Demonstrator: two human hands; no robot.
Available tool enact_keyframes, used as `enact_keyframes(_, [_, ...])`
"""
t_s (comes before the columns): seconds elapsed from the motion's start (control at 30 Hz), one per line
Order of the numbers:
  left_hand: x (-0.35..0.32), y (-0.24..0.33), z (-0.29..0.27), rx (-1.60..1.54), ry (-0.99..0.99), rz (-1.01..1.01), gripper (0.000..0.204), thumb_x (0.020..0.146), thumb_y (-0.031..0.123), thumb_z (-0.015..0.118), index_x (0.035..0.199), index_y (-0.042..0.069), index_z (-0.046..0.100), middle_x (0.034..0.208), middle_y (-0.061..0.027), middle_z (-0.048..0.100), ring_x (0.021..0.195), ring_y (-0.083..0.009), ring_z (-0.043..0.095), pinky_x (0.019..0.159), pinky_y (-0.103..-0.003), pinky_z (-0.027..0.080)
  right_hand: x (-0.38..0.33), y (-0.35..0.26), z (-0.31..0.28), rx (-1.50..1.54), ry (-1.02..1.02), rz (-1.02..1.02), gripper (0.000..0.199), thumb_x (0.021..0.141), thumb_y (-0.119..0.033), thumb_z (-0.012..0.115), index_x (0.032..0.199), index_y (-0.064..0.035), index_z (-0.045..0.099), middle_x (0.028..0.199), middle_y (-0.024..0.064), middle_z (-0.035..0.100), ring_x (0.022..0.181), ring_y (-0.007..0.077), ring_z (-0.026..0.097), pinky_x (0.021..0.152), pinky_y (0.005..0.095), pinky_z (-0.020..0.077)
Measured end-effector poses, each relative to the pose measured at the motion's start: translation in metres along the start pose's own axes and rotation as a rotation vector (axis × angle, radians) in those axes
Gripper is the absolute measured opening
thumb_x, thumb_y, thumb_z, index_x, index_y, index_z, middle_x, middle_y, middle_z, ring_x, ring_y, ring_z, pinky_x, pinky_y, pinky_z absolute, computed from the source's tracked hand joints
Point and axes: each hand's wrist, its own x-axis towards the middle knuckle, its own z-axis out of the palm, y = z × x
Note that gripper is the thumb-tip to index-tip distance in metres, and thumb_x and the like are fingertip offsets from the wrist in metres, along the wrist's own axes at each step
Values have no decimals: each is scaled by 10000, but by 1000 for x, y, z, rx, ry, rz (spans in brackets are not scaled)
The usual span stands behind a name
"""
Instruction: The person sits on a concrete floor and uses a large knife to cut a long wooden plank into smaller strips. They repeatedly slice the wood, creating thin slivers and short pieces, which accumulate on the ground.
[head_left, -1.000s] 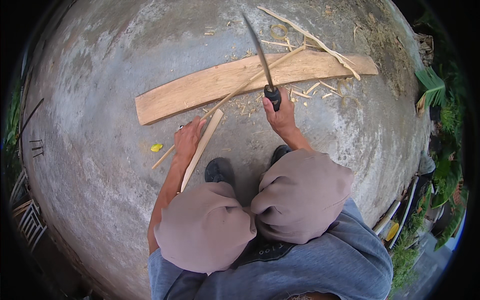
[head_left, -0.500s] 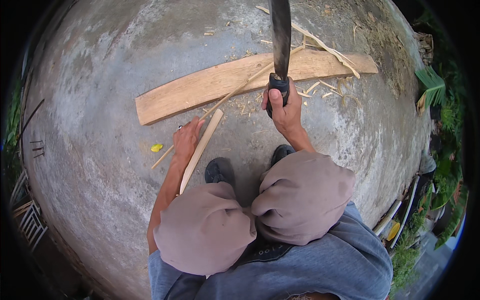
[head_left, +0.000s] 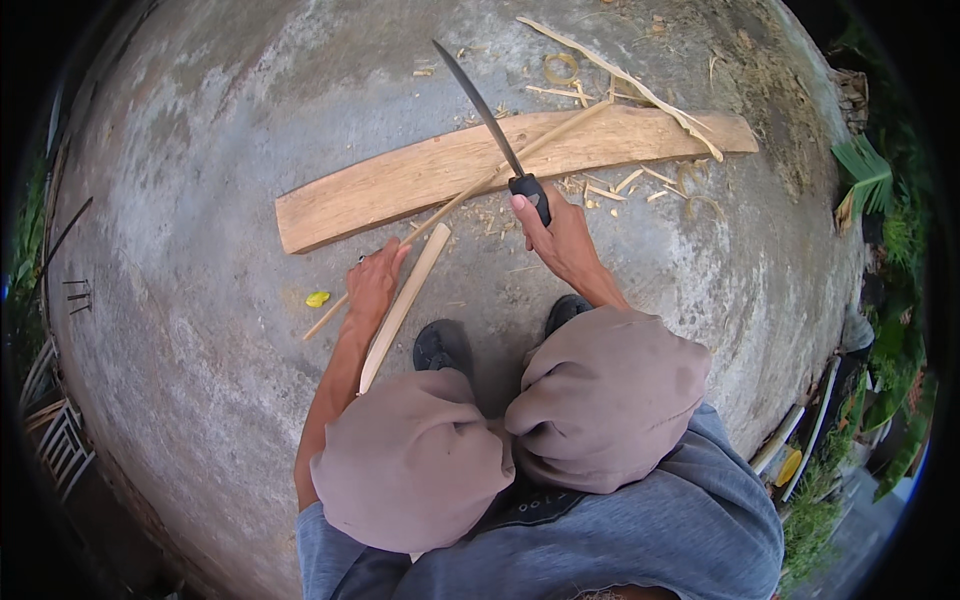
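The right hand is closed tight around the black handle of a machete, whose dark blade angles up and away to the left of the fist. The left hand is closed on a thin stick, pinching it near its lower end, so the stick runs up and to the right from that grip, across the plank that serves as a chopping bed. The blade crosses the stick just above the right fist, well clear of the left fingers; whether the edge touches the stick I cannot tell.

To shave the stick well, I would judge that the cut should fall at a shallow angle, edge directed away from the body, landing on the part of the stick backed by the plank so the wood does not spring. The left grip should stay low on the stick, behind the blade's path, holding it steady against the plank.

A second, wider slat lies just beside the left hand, running down toward the knees. Shavings are scattered right of the right hand, a long peeled strip lies beyond the plank, and a small yellow scrap sits on the concrete left of the left hand.
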Motion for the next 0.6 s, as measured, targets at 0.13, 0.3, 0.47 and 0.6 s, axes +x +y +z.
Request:
enact_keyframes(0.13, [-4,-1,-1,-10,20,8,268,1079,379,542,1065,117,598,841,-177,726,787,-431,700,628,-554,525,-5,11,14,-70,182,-279,508,1044,-469,597,1142,29,583,716,202,679,665,361,719,624,465,553])
enact_keyframes(0.3, [-4,3,-7,21,-32,-36,269,1081,382,539,1070,120,600,808,-192,716,746,-455,689,609,-560,517,25,81,35,-247,-57,123,553,1043,-518,586,1067,35,596,770,232,701,656,369,722,603,464,554])
enact_keyframes(0.47, [-7,-2,-1,9,11,-5,279,1083,378,537,1040,111,605,823,-191,719,750,-446,690,612,-562,516,10,39,20,328,-148,296,542,1045,-515,593,1043,26,614,693,91,645,588,192,668,557,341,525])
enact_keyframes(0.6, [-2,4,-6,-11,3,-2,266,1074,360,562,1030,104,615,841,-196,719,762,-441,690,617,-553,520,2,0,5,251,177,-168,425,1031,-423,651,1057,-1,606,683,67,619,600,150,642,573,328,515])
